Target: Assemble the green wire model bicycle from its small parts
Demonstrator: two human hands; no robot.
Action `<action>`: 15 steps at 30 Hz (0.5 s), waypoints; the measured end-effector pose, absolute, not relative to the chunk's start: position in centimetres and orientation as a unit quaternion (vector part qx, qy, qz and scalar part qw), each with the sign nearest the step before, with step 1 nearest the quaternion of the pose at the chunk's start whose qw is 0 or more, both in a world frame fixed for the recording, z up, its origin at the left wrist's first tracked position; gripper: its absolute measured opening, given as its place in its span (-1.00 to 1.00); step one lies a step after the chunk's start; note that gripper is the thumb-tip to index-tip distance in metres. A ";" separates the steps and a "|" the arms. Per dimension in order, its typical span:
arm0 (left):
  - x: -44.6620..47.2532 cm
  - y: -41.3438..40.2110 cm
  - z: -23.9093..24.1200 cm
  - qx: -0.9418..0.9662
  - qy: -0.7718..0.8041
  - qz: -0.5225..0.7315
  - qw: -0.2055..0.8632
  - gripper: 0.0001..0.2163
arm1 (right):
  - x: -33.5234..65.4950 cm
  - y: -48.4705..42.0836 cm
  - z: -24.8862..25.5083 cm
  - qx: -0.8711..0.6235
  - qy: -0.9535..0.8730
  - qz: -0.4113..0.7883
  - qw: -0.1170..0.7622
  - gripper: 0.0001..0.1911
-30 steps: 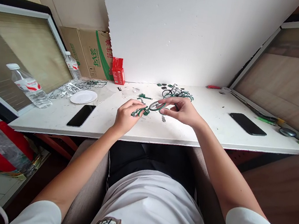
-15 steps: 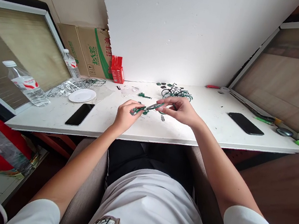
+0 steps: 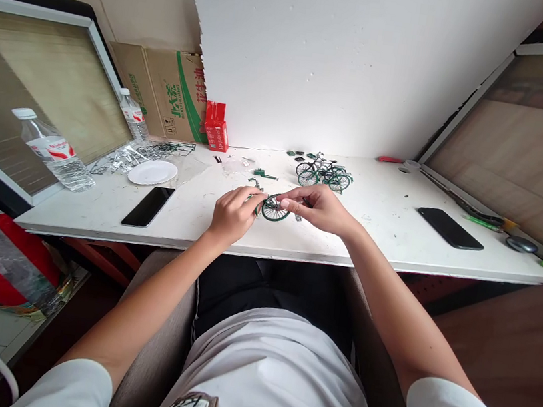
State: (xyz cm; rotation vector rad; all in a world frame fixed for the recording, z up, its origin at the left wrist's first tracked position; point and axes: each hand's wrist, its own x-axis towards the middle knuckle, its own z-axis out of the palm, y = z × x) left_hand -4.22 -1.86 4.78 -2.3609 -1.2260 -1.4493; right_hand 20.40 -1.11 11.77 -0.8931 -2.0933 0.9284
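My left hand (image 3: 234, 215) is closed around a small green model bicycle frame (image 3: 255, 183), mostly hidden by the fingers. Its handlebar end sticks out above the knuckles. A green spoked model wheel (image 3: 273, 216) faces me beside the frame, between my two hands. The thumb and forefinger of my right hand (image 3: 322, 209) pinch the wheel's right side. Whether the wheel is joined to the frame cannot be made out. A small grey part (image 3: 298, 218) lies under the right fingers. Behind the hands stand model bicycles (image 3: 323, 172), one dark and one green.
A green part (image 3: 265, 174) lies beyond my hands. At left are a phone (image 3: 148, 206), a white plate (image 3: 153, 173), plastic sprues (image 3: 171, 149) and water bottles (image 3: 59, 153). A red box (image 3: 216, 134) stands behind. Another phone (image 3: 450, 228) and a mouse (image 3: 521, 244) are at right.
The wheel has turned from nearly edge-on to facing me and sits lower, close against the frame. My left hand has rolled over, covering more of the frame.
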 end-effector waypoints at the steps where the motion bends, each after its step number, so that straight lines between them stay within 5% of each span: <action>1: -4.2 -1.9 4.7 -0.779 -0.404 -0.474 0.070 -0.73 | 20.2 -1.0 11.5 -0.338 -0.803 0.358 0.336 -0.33; 15: -3.7 -2.2 4.5 -0.769 -0.417 -0.461 0.149 -0.72 | 18.7 -0.2 9.6 -0.425 -0.692 0.438 0.387 -0.23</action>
